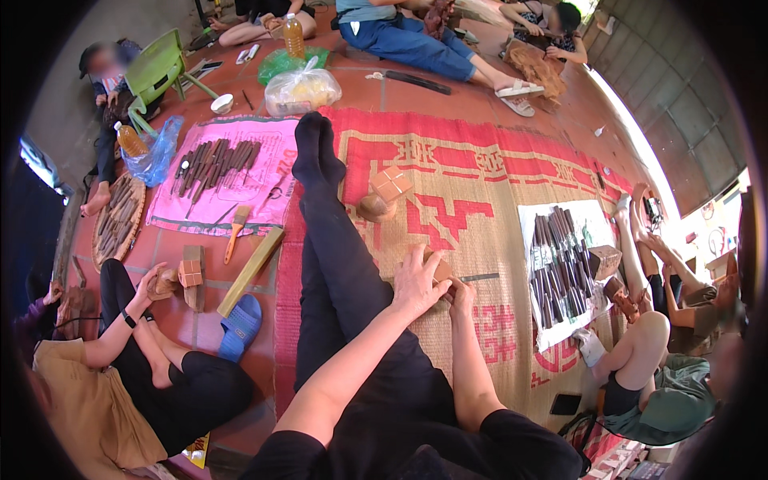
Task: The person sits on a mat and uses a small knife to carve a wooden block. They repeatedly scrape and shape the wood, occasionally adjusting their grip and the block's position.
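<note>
My left hand [416, 284] is closed over a small brown wooden block [441, 270], its fingers bent across the top and left side. Close against the block's lower right, my right hand [461, 298] has its fingers pinched together; what they grip is hidden. A thin dark strip [480, 277] extends rightward from beside my right fingertips, and I cannot tell whether it is held or lies on the mat. Beyond my hands, a rounded wooden piece [376, 208] rests by my shin, touching a squared wooden block [391, 183] with pale lines across its top.
My outstretched legs [340, 240] lie across the woven mat [480, 200]. Many carving tools [560, 264] cover a white sheet at right; more tools [212, 164] lie on a pink sheet at left. A brush [237, 232], wooden bar [252, 272] and blue slipper [242, 328] are nearby. Co-workers sit around.
</note>
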